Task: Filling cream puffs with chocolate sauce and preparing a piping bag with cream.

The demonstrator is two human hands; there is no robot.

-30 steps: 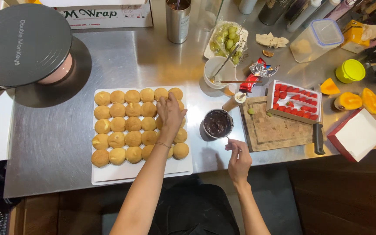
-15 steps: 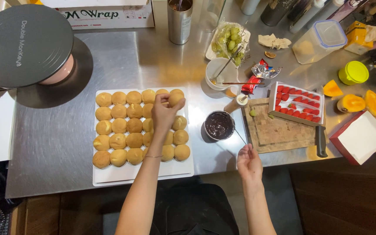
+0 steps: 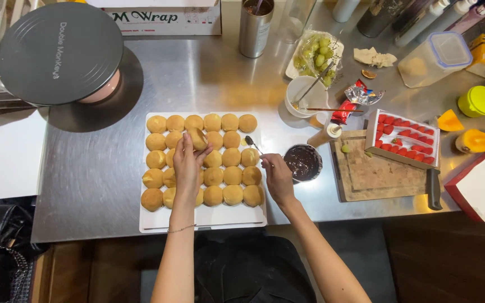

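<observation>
Hands grip a puff (image 3: 198, 138) and spoon (image 3: 253, 144) below a white rectangular box (image 3: 164, 17).

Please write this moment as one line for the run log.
left hand: lifts one bun above tray | right hand: holds spoon | chocolate bowl: beside tray

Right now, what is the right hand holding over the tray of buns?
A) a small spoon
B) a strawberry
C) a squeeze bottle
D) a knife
A: the right hand grips a small spoon, its bowl over the white tray, beside the dark bowl of chocolate filling; the left hand lifts a bun.
</observation>
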